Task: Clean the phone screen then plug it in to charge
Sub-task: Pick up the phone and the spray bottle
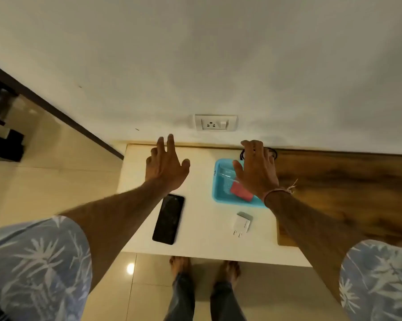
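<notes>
A black phone (168, 218) lies screen up on the white table top (202, 242). To its right rests a white charger plug (242, 223) with its pins toward me. My left hand (166, 166) hovers beyond the phone with fingers spread, holding nothing. My right hand (256, 169) is stretched out flat over a blue tray (221, 195), which holds a red cloth (240, 193) and a clear packet. A black cable (273, 152) peeks out behind my right hand by the wall. A white wall socket (215, 122) with a switch sits above the table.
A dark wooden surface (346, 193) adjoins the white table on the right. Glossy tiled floor (49, 181) lies to the left and below, where my bare feet (204, 267) stand at the table's front edge. Dark furniture (1, 126) stands at far left.
</notes>
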Available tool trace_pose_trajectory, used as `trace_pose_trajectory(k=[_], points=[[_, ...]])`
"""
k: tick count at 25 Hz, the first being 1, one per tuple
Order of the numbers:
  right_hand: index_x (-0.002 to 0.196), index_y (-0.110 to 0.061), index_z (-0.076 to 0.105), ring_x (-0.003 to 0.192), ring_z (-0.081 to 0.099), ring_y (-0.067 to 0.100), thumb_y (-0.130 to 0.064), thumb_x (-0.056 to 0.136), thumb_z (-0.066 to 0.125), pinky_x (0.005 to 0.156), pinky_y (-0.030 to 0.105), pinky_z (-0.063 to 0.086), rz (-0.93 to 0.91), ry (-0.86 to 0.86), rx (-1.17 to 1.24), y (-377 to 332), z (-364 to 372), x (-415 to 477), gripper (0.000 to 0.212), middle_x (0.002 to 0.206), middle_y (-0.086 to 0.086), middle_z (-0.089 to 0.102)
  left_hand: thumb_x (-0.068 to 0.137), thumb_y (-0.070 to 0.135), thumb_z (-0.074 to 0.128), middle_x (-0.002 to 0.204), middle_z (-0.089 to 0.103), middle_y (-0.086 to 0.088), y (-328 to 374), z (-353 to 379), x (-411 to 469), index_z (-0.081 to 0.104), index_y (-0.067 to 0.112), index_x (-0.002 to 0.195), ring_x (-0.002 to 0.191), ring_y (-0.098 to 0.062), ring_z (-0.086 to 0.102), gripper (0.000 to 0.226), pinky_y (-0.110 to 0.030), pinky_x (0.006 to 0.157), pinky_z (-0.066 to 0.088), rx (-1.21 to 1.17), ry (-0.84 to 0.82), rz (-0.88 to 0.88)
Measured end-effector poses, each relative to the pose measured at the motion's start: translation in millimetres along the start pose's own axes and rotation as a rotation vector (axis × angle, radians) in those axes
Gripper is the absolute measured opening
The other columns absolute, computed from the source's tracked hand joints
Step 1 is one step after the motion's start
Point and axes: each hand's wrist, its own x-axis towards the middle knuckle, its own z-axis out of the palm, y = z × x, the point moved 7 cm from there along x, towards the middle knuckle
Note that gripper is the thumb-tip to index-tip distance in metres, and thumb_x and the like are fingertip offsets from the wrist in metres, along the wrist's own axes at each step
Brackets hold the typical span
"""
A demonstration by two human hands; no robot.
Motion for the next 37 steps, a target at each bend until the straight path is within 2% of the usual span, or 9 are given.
trace_pose_trajectory(k=[9,14,16,18,19,23,26,31,37], points=[[0.119,-0.016,0.05,0.094,0.063,0.033,-0.036,0.096,0.05,0.077,0.045,0.054,0.185,-0.229,0.066,42,119,15,0.03,0.106,0.012,0.062,0.085,0.038,0.063,0.133,0.047,-0.011,-85,140,-13,0.037,0.009,0.135,0.122,-0.035,0.047,0.063,-0.047,0.089,0.042,-0.112,-0.285,-0.413],[0.124,-0.029,0.054,0.098,0.061,0.029,-0.041,0.097,0.043,0.096,0.058,0.045,0.49,-0.288,0.253,53,161,10,0.032,0.103,0.006,0.062,0.076,0.034,0.072,0.125,0.044,-0.012,-118,175,-34,0.039,0.01,0.127,0.119,-0.037,0.045,0.066,-0.053,0.093,0.048,-0.145,-0.293,-0.62],[0.116,-0.029,0.058,0.077,0.068,0.021,-0.043,0.096,0.039,0.078,0.036,0.054,0.594,-0.269,0.309,53,170,8,0.031,0.095,0.003,0.067,0.073,0.03,0.074,0.122,0.045,-0.012,-123,179,-38,0.04,0.01,0.123,0.116,-0.037,0.046,0.065,-0.052,0.09,0.049,-0.163,-0.25,-0.644],[0.109,-0.028,0.061,0.048,0.068,0.016,-0.042,0.098,0.04,0.039,0.015,0.045,0.677,-0.232,0.394,51,172,8,0.028,0.086,0.005,0.07,0.072,0.029,0.076,0.12,0.047,-0.011,-124,181,-41,0.04,0.009,0.12,0.114,-0.036,0.047,0.064,-0.051,0.087,0.049,-0.171,-0.233,-0.632],[0.109,-0.025,0.062,0.044,0.067,0.015,-0.039,0.099,0.042,0.035,0.013,0.044,0.725,-0.202,0.472,50,173,7,0.026,0.085,0.006,0.069,0.073,0.029,0.078,0.12,0.047,-0.012,-125,183,-42,0.039,0.009,0.119,0.114,-0.036,0.047,0.064,-0.051,0.087,0.049,-0.17,-0.231,-0.625],[0.112,-0.018,0.066,0.082,0.071,0.028,-0.034,0.097,0.051,0.069,0.045,0.062,0.858,-0.082,0.618,46,173,3,0.027,0.103,0.005,0.066,0.074,0.028,0.084,0.127,0.048,-0.014,-135,188,-40,0.041,0.008,0.125,0.119,-0.037,0.046,0.07,-0.053,0.092,0.049,-0.274,-0.229,-0.688],[0.118,-0.022,0.061,0.104,0.061,0.03,-0.036,0.094,0.055,0.085,0.048,0.056,0.908,-0.05,0.628,41,176,-6,0.029,0.115,0.006,0.063,0.074,0.026,0.087,0.124,0.052,-0.013,-143,192,-39,0.049,0.008,0.123,0.11,-0.033,0.054,0.064,-0.042,0.077,0.053,-0.421,-0.255,-0.714],[0.109,-0.031,0.044,0.085,0.059,0.025,-0.025,0.092,0.053,0.071,0.039,0.057,1.057,-0.064,0.785,36,185,-32,0.02,0.104,0.009,0.055,0.07,0.022,0.091,0.099,0.067,-0.008,-150,197,-38,0.058,0.014,0.099,0.076,-0.019,0.063,0.045,-0.027,0.05,0.045,-0.607,-0.339,-0.693],[0.112,-0.021,0.047,0.087,0.056,0.02,-0.012,0.087,0.056,0.078,0.045,0.058,0.826,0.003,0.739,33,150,-43,0.028,0.095,-0.006,0.048,0.068,0.012,0.092,0.095,0.075,-0.011,-129,184,-41,0.068,0.011,0.1,0.085,-0.033,0.073,0.041,-0.047,0.076,0.062,-0.88,-0.411,-0.74]])
